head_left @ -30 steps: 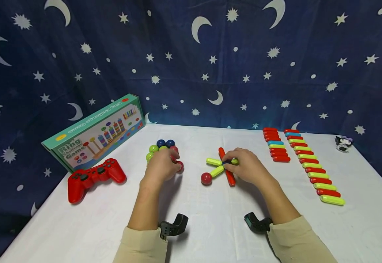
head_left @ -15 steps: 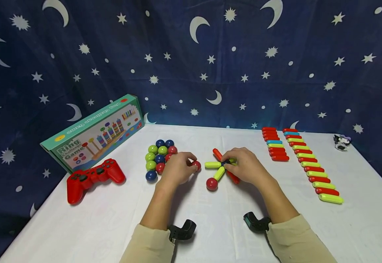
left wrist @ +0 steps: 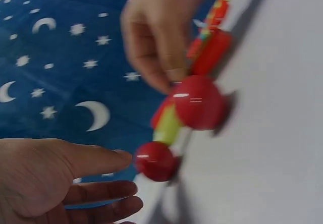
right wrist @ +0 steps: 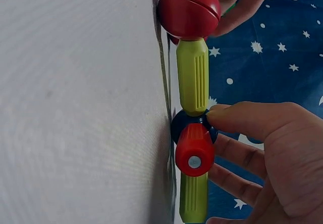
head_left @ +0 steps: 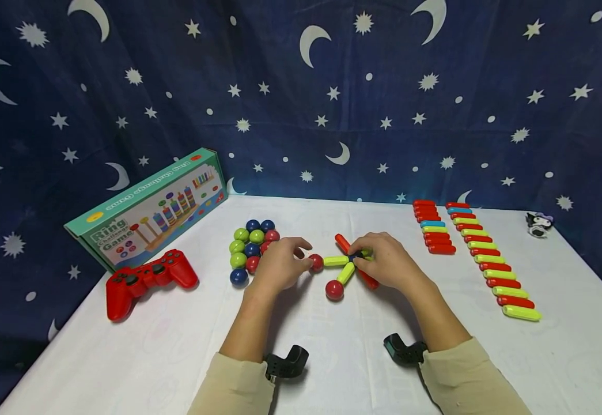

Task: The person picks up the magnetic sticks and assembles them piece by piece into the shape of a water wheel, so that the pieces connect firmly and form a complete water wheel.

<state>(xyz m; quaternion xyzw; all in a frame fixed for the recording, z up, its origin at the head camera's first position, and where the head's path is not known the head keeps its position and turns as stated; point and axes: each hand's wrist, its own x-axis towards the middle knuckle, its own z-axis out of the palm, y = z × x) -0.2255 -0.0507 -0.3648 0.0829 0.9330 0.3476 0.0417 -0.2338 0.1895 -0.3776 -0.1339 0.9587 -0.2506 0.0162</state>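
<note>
My right hand (head_left: 386,260) pinches a dark blue ball (right wrist: 178,124) between thumb and fingers at the hub of a construction lying on the table. Yellow-green rods (head_left: 336,261) and red rods (head_left: 342,244) stick out of this hub; a metal disc shows in one red rod's end in the right wrist view. One red ball (head_left: 334,290) caps the near yellow-green rod. A second red ball (head_left: 317,263) sits at the end of the left-pointing rod. My left hand (head_left: 280,265) is right beside this ball, thumb tip close to it, fingers loosely extended and holding nothing.
Blue, green and red balls (head_left: 238,260) lie grouped left of my left hand. A red game controller (head_left: 150,279) and a green Ring Challenge Game box (head_left: 158,210) are further left. Two rows of coloured rods (head_left: 503,284) run along the right, near a small figurine (head_left: 540,225).
My left hand has carried a red ball rightward from the group to the left-pointing rod and let go. The construction has turned slightly under my right hand, which still pinches its hub.
</note>
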